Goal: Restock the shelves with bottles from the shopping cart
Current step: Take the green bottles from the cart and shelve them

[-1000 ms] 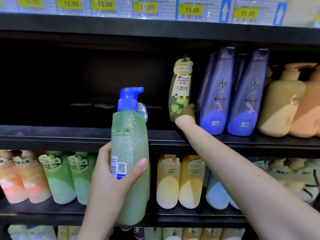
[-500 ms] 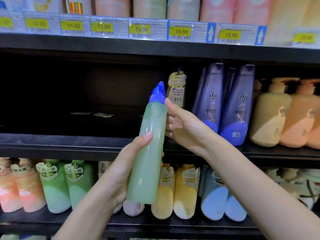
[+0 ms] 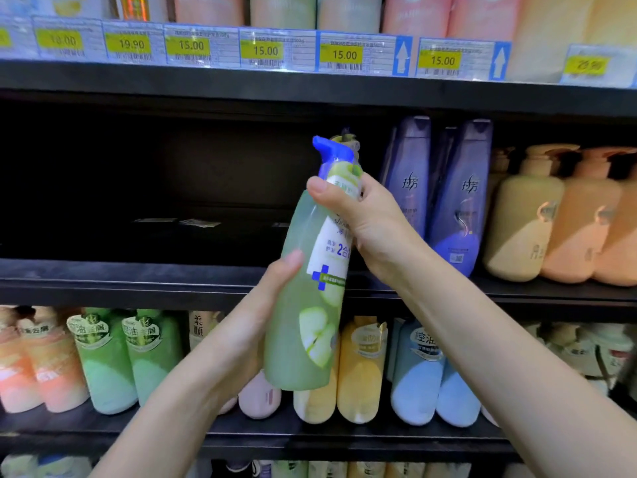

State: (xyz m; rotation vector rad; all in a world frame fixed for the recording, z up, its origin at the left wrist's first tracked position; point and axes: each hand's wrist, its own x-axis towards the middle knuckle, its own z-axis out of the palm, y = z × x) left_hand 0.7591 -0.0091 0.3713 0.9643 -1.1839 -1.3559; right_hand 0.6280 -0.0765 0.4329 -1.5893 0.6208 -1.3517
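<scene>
Fingers of both hands wrap the green bottle (image 3: 303, 305), right hand (image 3: 372, 229) high, left hand (image 3: 251, 326) low, before the middle shelf (image 3: 138, 277). One matching bottle looks shelved behind; its dark left side awaits plenty more.

Bottle (image 3: 306, 305) before the shelf (image 3: 138, 274), between left hand (image 3: 248, 326) below and right hand (image 3: 372, 229) above.

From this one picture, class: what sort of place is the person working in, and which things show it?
Most likely a shop's shampoo aisle: yellow price tags line the black shelf edge, rows of matching purple bottles stand stocked, and both hands hold a green pump bottle.
</scene>
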